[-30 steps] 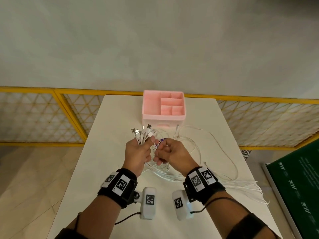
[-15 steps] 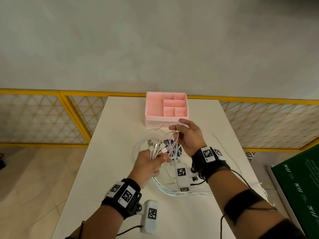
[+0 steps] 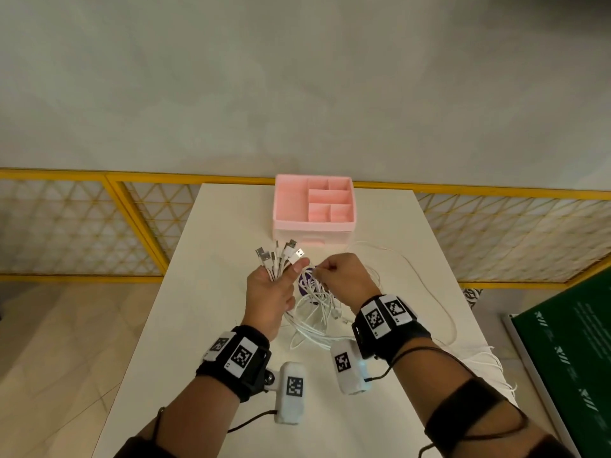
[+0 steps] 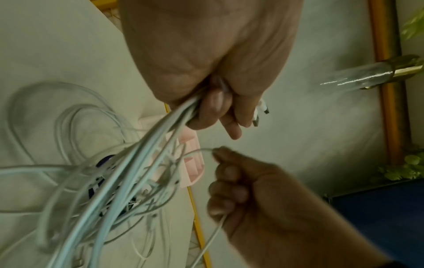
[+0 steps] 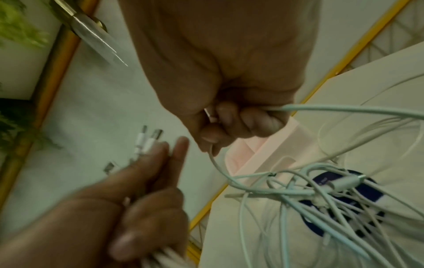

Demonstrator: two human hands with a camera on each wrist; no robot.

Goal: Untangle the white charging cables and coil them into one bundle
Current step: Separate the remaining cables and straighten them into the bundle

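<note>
My left hand grips a bunch of white charging cables just below their USB plugs, which fan out above the fist. The left wrist view shows the strands running out of that fist into the tangle. My right hand is beside it, fingers curled round a single white cable that runs through its fist. The loose tangle of white cables hangs and lies on the white table under both hands, over a dark blue object.
A pink compartment organiser stands at the table's far edge, just beyond the hands. One long cable loop trails to the right, and cable ends hang off the right edge. Yellow lattice railing runs behind; a green board lies right.
The right hand came back from near the organiser to beside the left hand, now closed on one cable. The left hand rose and moved forward with its bunch of plugs.
</note>
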